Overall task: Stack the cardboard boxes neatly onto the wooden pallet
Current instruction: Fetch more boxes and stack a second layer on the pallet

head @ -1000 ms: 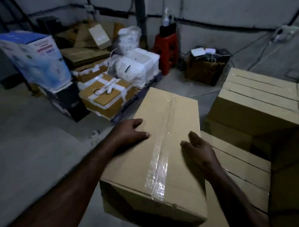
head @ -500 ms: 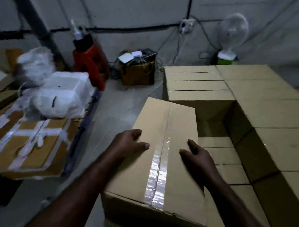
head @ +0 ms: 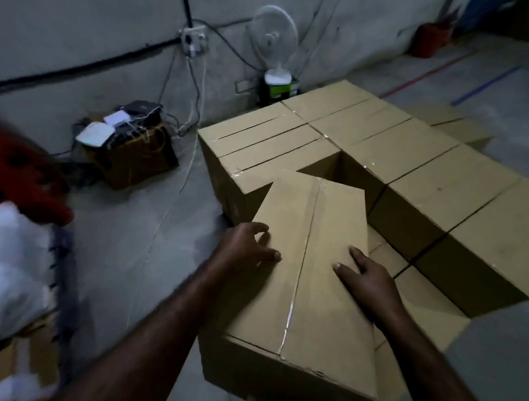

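I carry a taped cardboard box (head: 315, 283) low in front of me, tilted, its far end over the stack's near left corner. My left hand (head: 244, 249) holds its left top edge with bent fingers on the top face. My right hand (head: 369, 280) grips the right edge, thumb and forefinger on top, the other fingers over the side. Ahead stands a block of stacked boxes (head: 285, 138) in two layers. The upper layer has a gap, and the lower boxes (head: 428, 311) show there beside my right hand. No pallet is visible under them.
A white fan (head: 276, 39) stands on a small box by the wall behind the stack. A brown box with devices and cables (head: 134, 154) sits on the floor at left. A red stool (head: 20, 180) and white bags (head: 14, 265) blur at far left.
My view has swung right with the box still in both hands. The stacked boxes are now straight ahead, and the goods on the left have slid to the frame's edge.
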### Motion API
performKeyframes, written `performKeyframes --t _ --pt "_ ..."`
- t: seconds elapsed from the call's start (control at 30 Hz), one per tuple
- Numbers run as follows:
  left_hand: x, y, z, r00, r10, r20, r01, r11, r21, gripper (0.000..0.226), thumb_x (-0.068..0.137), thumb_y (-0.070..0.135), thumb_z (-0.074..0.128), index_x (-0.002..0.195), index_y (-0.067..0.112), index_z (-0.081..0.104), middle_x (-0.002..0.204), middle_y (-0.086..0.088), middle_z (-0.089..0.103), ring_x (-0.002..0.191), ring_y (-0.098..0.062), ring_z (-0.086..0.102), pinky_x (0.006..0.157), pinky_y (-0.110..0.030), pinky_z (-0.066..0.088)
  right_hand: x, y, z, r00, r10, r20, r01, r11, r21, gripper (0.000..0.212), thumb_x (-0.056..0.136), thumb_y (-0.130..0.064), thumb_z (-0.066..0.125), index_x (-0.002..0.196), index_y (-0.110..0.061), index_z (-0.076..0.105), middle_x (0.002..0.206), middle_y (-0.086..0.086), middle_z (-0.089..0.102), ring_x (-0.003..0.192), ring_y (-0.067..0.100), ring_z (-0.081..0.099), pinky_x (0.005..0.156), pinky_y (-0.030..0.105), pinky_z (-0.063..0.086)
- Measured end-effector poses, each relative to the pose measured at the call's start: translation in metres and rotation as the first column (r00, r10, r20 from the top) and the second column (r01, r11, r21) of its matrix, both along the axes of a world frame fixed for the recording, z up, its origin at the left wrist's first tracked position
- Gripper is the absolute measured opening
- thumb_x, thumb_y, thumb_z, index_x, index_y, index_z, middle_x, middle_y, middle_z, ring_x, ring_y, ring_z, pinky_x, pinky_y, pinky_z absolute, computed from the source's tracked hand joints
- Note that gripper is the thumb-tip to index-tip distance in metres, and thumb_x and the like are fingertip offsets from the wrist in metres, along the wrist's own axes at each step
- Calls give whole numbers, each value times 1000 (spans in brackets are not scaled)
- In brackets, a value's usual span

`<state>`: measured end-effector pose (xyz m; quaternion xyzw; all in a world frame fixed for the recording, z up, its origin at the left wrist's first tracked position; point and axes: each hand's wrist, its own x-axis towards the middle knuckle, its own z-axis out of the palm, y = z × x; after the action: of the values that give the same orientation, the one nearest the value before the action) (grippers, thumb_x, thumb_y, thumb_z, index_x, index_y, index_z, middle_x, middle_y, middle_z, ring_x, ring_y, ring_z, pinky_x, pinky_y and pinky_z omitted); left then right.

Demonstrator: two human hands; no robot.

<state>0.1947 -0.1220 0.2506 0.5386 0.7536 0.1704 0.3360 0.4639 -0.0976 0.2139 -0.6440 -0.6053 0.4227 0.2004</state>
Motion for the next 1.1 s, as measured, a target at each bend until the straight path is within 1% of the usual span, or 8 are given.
performKeyframes --t 0.2,0.47,0.57,0.73,0.8,0.9,1.03,1.1 --pt "-19 96 0 986 -167 -10 167 985 36 78 68 43 86 137 24 54 142 1 54 130 -15 48 108 -30 39 -17 50 -10 985 -169 -33 170 985 22 71 85 -48 71 148 -30 43 150 -1 48 134 22 48 105 34 40" --pt "-44 224 -34 954 -282 -101 285 958 18 83 62 45 89 135 27 57 131 1 62 116 -17 58 93 -23 45 -51 139 -50 945 -316 -85 313 949 -42 75 81 -40 79 147 -26 46 146 2 52 131 23 51 100 27 40" --pt "-52 274 -50 940 -324 -105 324 946 -22 81 64 41 89 136 27 56 128 -1 64 114 -20 60 94 -25 46 -61 175 -65 929 -357 -97 351 934 -70 76 80 -36 81 146 -25 47 144 1 53 128 21 53 97 23 39" --pt "-66 344 -84 869 -483 -111 475 875 -89 81 69 24 88 140 17 52 127 -6 65 109 -20 63 95 -28 49 -79 222 -96 904 -424 -49 417 902 -113 78 78 -32 84 147 -24 47 145 2 53 126 22 54 99 26 44" --pt "-71 368 -103 837 -534 -117 525 845 -102 82 68 25 88 140 18 52 121 -6 67 103 -20 65 92 -30 52 -91 232 -111 884 -467 -37 460 880 -121 78 77 -28 85 146 -22 49 145 2 53 126 22 54 98 24 43" --pt "-76 402 -130 798 -591 -121 578 806 -126 82 67 25 88 140 21 51 123 -4 66 106 -20 64 92 -30 53 -108 245 -133 834 -550 -40 541 830 -136 77 75 -23 86 144 -22 52 144 2 54 122 13 54 99 22 44" --pt "-83 429 -163 768 -633 -103 618 773 -142 81 64 27 90 135 27 53 118 -5 67 100 -21 66 84 -33 57 -123 260 -158 792 -610 5 603 782 -160 73 77 -18 85 142 -19 54 142 3 56 116 6 52 90 6 33" --pt "-85 442 -179 762 -640 -100 624 767 -149 81 64 28 90 135 29 52 119 -5 65 100 -22 65 82 -33 58 -129 269 -169 767 -641 28 635 754 -168 70 77 -17 85 140 -20 55 140 5 58 118 11 55 92 11 35"
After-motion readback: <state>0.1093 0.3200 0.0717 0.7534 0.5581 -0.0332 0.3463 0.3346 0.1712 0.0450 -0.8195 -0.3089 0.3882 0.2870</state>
